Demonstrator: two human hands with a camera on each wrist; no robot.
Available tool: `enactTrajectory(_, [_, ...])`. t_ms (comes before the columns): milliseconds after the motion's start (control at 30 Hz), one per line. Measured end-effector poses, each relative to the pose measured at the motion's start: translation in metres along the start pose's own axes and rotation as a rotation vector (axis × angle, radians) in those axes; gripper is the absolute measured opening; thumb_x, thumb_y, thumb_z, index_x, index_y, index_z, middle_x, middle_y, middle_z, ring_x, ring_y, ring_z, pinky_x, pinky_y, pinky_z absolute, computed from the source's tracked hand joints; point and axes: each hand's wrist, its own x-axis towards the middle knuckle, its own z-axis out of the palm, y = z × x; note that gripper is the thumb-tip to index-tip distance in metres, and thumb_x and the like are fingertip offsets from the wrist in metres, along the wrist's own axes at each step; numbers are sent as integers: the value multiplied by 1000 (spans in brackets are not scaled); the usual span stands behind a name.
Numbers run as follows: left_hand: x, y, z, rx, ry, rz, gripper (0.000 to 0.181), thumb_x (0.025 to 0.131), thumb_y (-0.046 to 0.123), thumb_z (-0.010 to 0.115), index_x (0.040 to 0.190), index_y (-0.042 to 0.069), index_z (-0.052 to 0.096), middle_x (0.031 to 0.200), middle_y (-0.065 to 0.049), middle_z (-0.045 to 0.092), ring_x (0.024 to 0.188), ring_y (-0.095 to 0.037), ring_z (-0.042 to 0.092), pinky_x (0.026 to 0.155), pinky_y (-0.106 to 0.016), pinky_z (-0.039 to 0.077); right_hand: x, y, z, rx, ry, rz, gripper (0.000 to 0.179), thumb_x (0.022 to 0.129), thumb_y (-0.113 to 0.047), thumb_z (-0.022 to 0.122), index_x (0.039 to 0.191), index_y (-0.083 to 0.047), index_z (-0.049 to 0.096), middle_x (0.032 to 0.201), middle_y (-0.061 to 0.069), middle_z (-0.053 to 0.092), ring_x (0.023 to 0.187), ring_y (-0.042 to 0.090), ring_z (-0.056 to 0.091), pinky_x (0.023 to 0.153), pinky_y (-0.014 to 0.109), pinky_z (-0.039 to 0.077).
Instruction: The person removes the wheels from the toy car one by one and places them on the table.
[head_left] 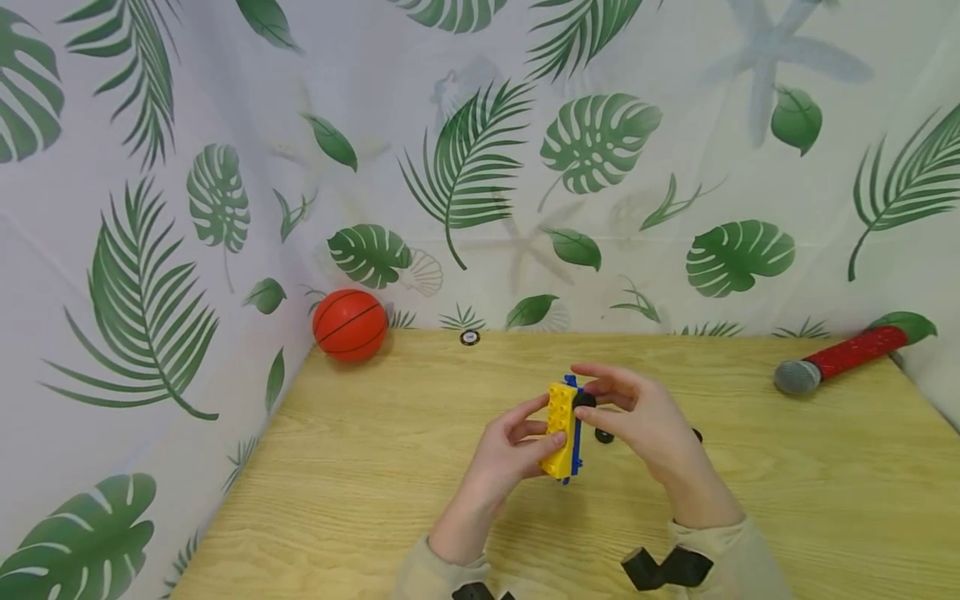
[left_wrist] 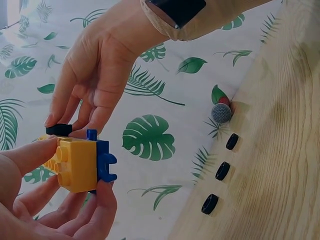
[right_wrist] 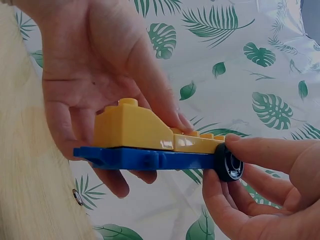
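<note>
My left hand (head_left: 506, 454) grips a toy car body made of yellow studded bricks (right_wrist: 142, 127) on a blue base (right_wrist: 135, 159). The body is held up off the wooden table, on edge in the head view. With thumb and fingertips, my right hand (head_left: 641, 417) pinches a black wheel (right_wrist: 230, 162) against the side of the blue base at one end. Blue pegs and a hook-like part (left_wrist: 107, 167) stick out from the base. In the right wrist view, no wheel shows on the base's other side peg.
Several loose black wheels, one of them a wheel (left_wrist: 222, 171), stand in a row on the table (head_left: 390, 467). An orange ball (head_left: 350, 325) sits at the back left, a small round chip (head_left: 470, 337) near the back edge, and a red microphone (head_left: 840, 358) at the right.
</note>
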Motion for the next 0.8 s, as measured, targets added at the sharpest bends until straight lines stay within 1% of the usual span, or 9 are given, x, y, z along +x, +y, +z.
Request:
enactTrajectory(167, [0, 0, 1, -6, 21, -3, 55, 91, 14, 72, 143, 16, 53, 114, -14, 68, 97, -22, 70, 76, -34, 62, 0, 1, -1, 5, -3, -13, 50, 92, -16, 71, 139, -9, 56, 120, 16, 61, 110, 24, 60, 86, 21, 53])
enactTrajectory(233, [0, 0, 1, 0, 27, -3, 56, 91, 13, 73, 143, 15, 53, 114, -13, 67, 97, -22, 69, 76, -34, 61, 0, 2, 0, 12, -8, -9, 50, 92, -14, 71, 139, -9, 56, 119, 16, 61, 108, 23, 60, 84, 21, 53])
enactTrajectory(367, [-1, -2, 0, 8, 30, -2, 55, 89, 14, 74, 140, 9, 55, 114, -13, 66, 97, -20, 68, 77, -32, 61, 0, 5, 0, 27, -19, 4, 51, 91, -13, 72, 139, -9, 56, 119, 16, 61, 108, 22, 61, 81, 23, 54])
enactTrajectory(533, [-1, -3, 0, 14, 12, 8, 45, 91, 15, 73, 132, 3, 61, 116, -13, 66, 95, -17, 68, 77, -28, 60, 0, 7, 0, 25, -27, 14, 50, 91, -15, 72, 139, -10, 56, 120, 16, 61, 110, 24, 60, 80, 24, 54])
enactTrajectory(633, [-1, -3, 1, 9, 10, 2, 41, 93, 16, 70, 130, 2, 62, 116, -12, 65, 94, -16, 68, 79, -30, 60, 0, 7, -1, 23, -26, 23, 50, 92, -15, 71, 139, -10, 56, 120, 16, 61, 110, 26, 60, 81, 24, 54])
enactTrajectory(800, [2, -3, 2, -17, 26, -9, 38, 98, 21, 64, 130, 0, 62, 120, -15, 66, 99, -17, 68, 82, -36, 61, -1, 9, -3, 30, -32, 18, 50, 92, -14, 71, 139, -9, 56, 120, 17, 61, 107, 23, 61, 80, 24, 55])
